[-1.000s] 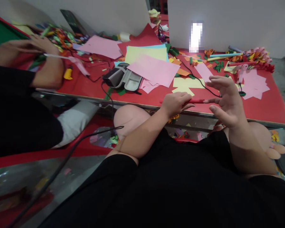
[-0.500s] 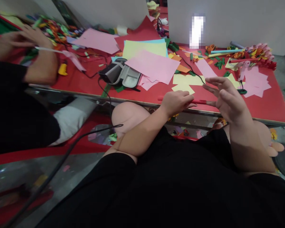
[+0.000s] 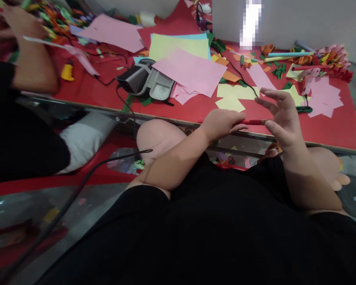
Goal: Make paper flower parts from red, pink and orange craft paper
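My left hand (image 3: 222,124) is wrapped round a thin red paper tube (image 3: 253,122) at the front edge of the red table (image 3: 184,113). The tube's right end points at my right hand (image 3: 284,118), whose fingers are spread, with a fingertip at that end. Yellow paper pieces (image 3: 231,97) lie just behind my hands. To the left of them, a large pink sheet (image 3: 192,71) rests on yellow, blue and red sheets.
A black case (image 3: 136,79) stands left of the sheets. At the right are a pink glue gun (image 3: 310,79), pink zigzag paper (image 3: 324,97) and paper flowers (image 3: 334,59). Another person's arm (image 3: 34,63) is at the far left, near a second pink glue gun (image 3: 81,59).
The view has shifted slightly. My left hand has slid a little to the right along the tube, nearer my right hand, whose fingers stay spread. The other person's hands have moved towards the upper left.
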The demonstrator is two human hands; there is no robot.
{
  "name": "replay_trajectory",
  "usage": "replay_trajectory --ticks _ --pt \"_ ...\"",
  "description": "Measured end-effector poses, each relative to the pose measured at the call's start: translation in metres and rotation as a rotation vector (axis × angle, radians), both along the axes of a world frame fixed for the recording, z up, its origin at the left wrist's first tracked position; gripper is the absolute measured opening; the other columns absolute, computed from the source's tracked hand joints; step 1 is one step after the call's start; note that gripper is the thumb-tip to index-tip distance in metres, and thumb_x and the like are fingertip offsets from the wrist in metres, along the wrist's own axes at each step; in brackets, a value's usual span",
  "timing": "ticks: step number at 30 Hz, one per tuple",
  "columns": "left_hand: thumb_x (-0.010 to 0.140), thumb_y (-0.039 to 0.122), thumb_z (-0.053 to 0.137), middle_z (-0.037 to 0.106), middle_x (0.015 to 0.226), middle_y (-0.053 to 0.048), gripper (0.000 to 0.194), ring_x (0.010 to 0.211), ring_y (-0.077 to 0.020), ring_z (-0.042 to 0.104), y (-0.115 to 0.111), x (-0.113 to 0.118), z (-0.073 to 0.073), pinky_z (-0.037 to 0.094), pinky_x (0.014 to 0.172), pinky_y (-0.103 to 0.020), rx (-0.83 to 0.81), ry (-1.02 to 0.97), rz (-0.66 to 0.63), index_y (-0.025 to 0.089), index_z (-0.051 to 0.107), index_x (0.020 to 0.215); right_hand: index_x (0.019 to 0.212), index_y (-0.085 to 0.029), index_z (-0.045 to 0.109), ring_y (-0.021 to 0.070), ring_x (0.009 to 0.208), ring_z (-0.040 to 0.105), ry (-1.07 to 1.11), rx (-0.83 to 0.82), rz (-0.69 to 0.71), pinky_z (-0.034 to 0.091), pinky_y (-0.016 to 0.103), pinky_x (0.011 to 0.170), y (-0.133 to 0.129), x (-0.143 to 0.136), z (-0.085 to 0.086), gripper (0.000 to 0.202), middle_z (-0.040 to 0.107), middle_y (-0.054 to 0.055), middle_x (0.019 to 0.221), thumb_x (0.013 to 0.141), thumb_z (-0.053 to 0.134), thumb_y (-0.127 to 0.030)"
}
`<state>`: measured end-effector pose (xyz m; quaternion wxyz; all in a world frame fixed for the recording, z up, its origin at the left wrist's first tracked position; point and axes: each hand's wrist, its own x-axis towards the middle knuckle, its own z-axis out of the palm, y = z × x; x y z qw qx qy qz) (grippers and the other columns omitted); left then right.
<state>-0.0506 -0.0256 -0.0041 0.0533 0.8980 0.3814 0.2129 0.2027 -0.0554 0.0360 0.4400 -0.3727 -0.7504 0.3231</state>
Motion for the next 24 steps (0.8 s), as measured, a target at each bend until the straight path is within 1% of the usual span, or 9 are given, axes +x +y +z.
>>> replay_trajectory --ticks 3,6,8,10,13,16,18,21,24 --pt "0.119 0.074 0.048 0.081 0.089 -0.006 0.060 0.075 -0.0219 0.069 0.000 -0.001 0.003 0.024 0.061 -0.035 -0.061 -0.010 -0.009 0.023 0.075 0.100 0.160 -0.047 0.058 0.0458 0.166 0.055 -0.026 0.036 0.046 0.075 0.056 0.095 -0.014 -0.004 0.010 0.085 0.050 0.007 0.182 0.087 0.084 -0.082" --pt "0.120 0.073 0.046 0.082 0.090 -0.007 0.061 0.074 -0.0218 0.068 -0.002 -0.002 0.004 0.026 0.062 -0.035 -0.082 -0.014 -0.014 0.023 0.075 0.101 0.158 -0.045 0.062 0.0470 0.168 0.053 -0.063 0.096 0.065 0.075 0.059 0.095 -0.019 -0.006 0.014 0.085 0.053 0.008 0.181 0.084 0.086 -0.079" --pt "0.120 0.072 0.047 0.083 0.092 -0.008 0.059 0.076 -0.0227 0.069 -0.003 -0.003 0.004 0.026 0.063 -0.036 -0.049 0.006 0.010 0.023 0.077 0.103 0.159 -0.045 0.062 0.0477 0.170 0.050 -0.092 0.052 0.053 0.074 0.062 0.097 -0.016 -0.005 0.011 0.090 0.054 0.007 0.180 0.080 0.089 -0.080" --pt "0.120 0.071 0.048 0.083 0.095 -0.008 0.057 0.079 -0.0238 0.070 -0.005 -0.002 0.003 0.023 0.062 -0.036 0.007 0.029 0.037 0.024 0.078 0.105 0.159 -0.046 0.062 0.0454 0.169 0.051 -0.063 -0.053 0.052 0.074 0.060 0.099 -0.009 -0.002 0.005 0.088 0.055 0.005 0.179 0.081 0.089 -0.079" --pt "0.120 0.071 0.051 0.083 0.095 -0.008 0.056 0.082 -0.0241 0.072 -0.005 0.000 0.000 0.020 0.061 -0.037 0.070 0.052 0.054 0.025 0.080 0.106 0.153 -0.046 0.064 0.0405 0.162 0.062 0.106 -0.270 0.078 0.075 0.056 0.095 0.007 0.006 -0.004 0.070 0.062 0.004 0.174 0.091 0.080 -0.076" --pt "0.118 0.070 0.057 0.083 0.094 -0.009 0.053 0.082 -0.0239 0.073 -0.005 0.003 -0.001 0.018 0.060 -0.037 0.081 0.099 0.057 0.025 0.081 0.105 0.138 -0.039 0.070 0.0409 0.159 0.066 0.316 -0.538 0.087 0.075 0.054 0.086 0.018 0.015 -0.006 0.052 0.070 0.007 0.166 0.095 0.075 -0.068" --pt "0.116 0.071 0.060 0.084 0.095 -0.008 0.052 0.083 -0.0242 0.074 -0.005 0.005 0.000 0.018 0.059 -0.036 0.058 0.142 0.060 0.025 0.082 0.105 0.130 -0.035 0.072 0.0410 0.157 0.067 0.408 -0.626 0.072 0.075 0.051 0.078 0.020 0.018 -0.005 0.046 0.072 0.009 0.162 0.094 0.076 -0.063" --pt "0.115 0.073 0.059 0.085 0.094 -0.008 0.055 0.082 -0.0247 0.076 -0.006 0.008 0.003 0.019 0.058 -0.036 0.001 0.190 0.072 0.024 0.082 0.107 0.129 -0.036 0.070 0.0383 0.157 0.067 0.406 -0.587 0.050 0.075 0.047 0.078 0.019 0.015 -0.010 0.044 0.071 0.008 0.164 0.093 0.080 -0.060" --pt "0.117 0.072 0.057 0.086 0.094 -0.009 0.055 0.079 -0.0246 0.076 -0.007 0.012 0.003 0.021 0.058 -0.035 -0.043 0.232 0.089 0.024 0.081 0.111 0.132 -0.038 0.067 0.0378 0.155 0.069 0.342 -0.438 0.003 0.075 0.048 0.086 0.018 0.009 -0.022 0.055 0.068 0.007 0.166 0.087 0.088 -0.062"
